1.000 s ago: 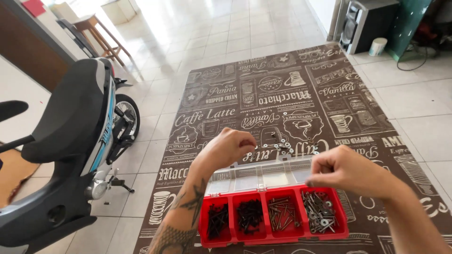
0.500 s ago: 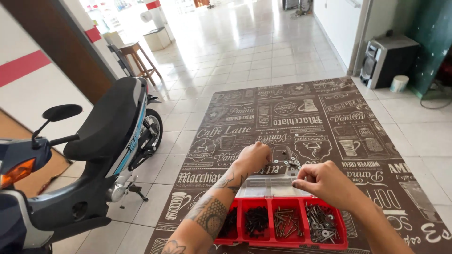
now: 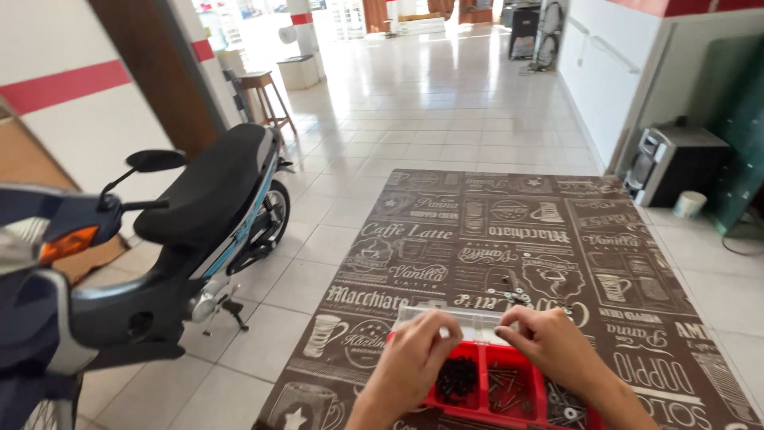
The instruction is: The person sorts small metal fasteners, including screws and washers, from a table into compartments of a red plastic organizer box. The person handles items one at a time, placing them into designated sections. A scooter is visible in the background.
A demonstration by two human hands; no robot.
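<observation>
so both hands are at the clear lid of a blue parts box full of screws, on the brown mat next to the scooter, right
Not quite: the parts box is red, not blue, as the head view shows. The rest holds: the left hand and the right hand are at its clear lid, screws fill its compartments, and it sits on the brown mat beside the scooter.

Brown floor mat [image 3: 509,239], printed with coffee cups and lettering: spreads underneath the grip and away beyond it. Small washers and screws [image 3: 509,295]: scattered loose on the mat just beyond the grip. Scooter [image 3: 183,239], black seat, blue and white body: parked well to the left of the grip, on the pale tiled floor [image 3: 430,103]. Wooden stool [image 3: 259,91]: far beyond, left. Grey speaker cabinet [image 3: 668,163]: far right, against the wall, a small white cup [image 3: 688,205] just beside it.
</observation>
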